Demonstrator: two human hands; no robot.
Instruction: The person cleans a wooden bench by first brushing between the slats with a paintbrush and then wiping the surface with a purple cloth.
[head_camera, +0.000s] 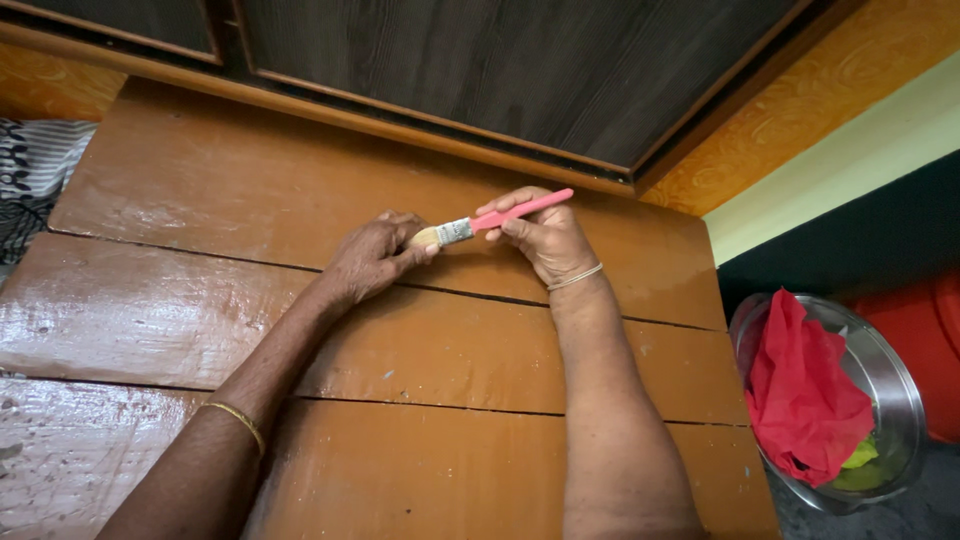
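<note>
A small paintbrush is held level above the far part of a glossy brown wooden table, close to the base of a dark wood-grain cabinet. The brush has a slim pink handle, a short bright metal ferrule and pale, tan bristles; the bristle tuft is short and looks compact. The handle points right and slightly away, the bristles point left.

The right hand is closed around the pink handle, thumb and fingers clasping it just behind the ferrule. A thin bangle sits on that wrist. The left hand is curled, with its fingertips pinching the bristle end of the brush; a gold-coloured bangle is on that forearm.

The table surface is made of wide planks with dark seams between them, and shows a wet-looking sheen with scattered pale specks. To the right, beyond the table's edge and lower down, a steel basin holds a red cloth and something green beneath it.
</note>
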